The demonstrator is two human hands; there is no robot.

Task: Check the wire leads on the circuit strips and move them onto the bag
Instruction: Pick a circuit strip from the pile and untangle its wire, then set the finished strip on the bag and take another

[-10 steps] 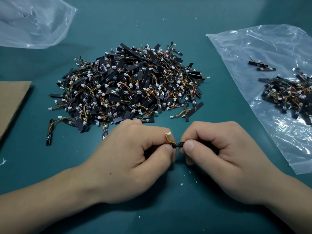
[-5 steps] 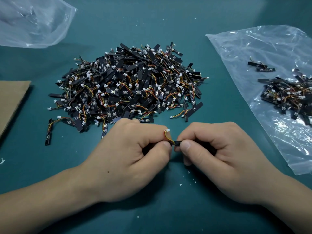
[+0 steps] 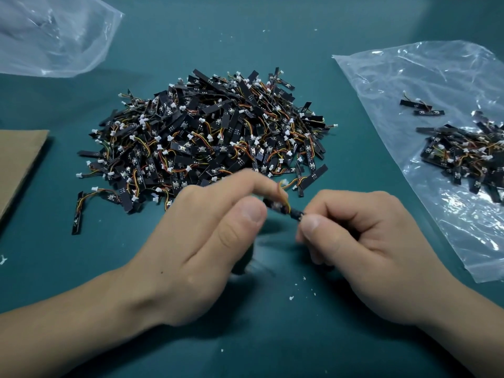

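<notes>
Fingers of your right hand (image 3: 368,241) pinch one end of the circuit strip (image 3: 283,208) above the worktop (image 3: 245,336); your left hand (image 3: 204,241), loosely open and blurred, touches its wire lead (image 3: 282,190) with the forefinger.

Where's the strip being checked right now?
Head view, lower centre: the strip is pinched by the right hand, just in front of the big pile.

Black strips (image 3: 207,143), teal table (image 3: 245,50).

glossy crinkled clear plastic bag (image 3: 425,77), matt teal tabletop (image 3: 245,42), matt brown cardboard (image 3: 19,162).
</notes>
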